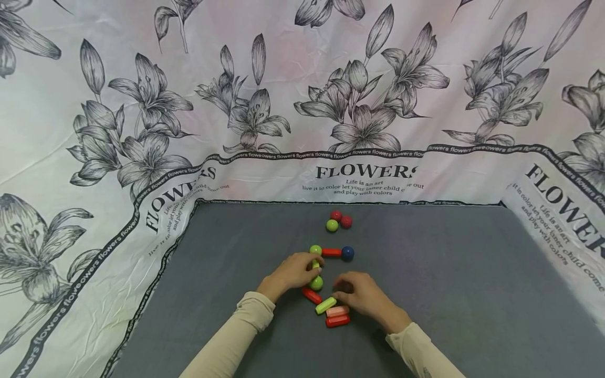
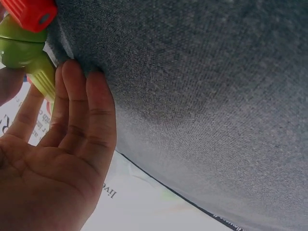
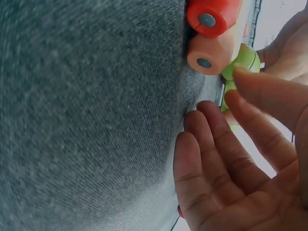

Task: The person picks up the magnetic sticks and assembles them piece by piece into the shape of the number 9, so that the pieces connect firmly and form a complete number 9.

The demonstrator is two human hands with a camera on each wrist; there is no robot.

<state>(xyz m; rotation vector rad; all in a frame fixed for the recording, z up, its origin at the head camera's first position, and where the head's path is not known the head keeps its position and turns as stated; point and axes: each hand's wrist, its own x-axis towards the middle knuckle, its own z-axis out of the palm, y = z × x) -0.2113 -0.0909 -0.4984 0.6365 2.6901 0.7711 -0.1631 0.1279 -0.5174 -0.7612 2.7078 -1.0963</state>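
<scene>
My left hand (image 1: 296, 270) pinches a green magnetic rod (image 2: 43, 77) between thumb and fingers. This rod stands between an upper green ball (image 1: 315, 250) and a lower green ball (image 1: 316, 283). From the upper ball a red rod (image 1: 331, 252) runs right to a blue ball (image 1: 347, 253). Close below the lower ball lies another red rod (image 1: 312, 295); whether they touch I cannot tell. Relaxed and holding nothing, my right hand (image 1: 363, 295) hovers beside a yellow-green rod (image 1: 325, 305) and a peach rod (image 3: 209, 54), whose end shows a grey metal disc.
A further red rod (image 1: 337, 321) lies just nearer than the peach one. Farther back on the grey cloth (image 1: 449, 273) are two red balls (image 1: 346, 221) and a green ball (image 1: 332, 226). A flower-printed curtain (image 1: 264, 178) borders the table's back and sides.
</scene>
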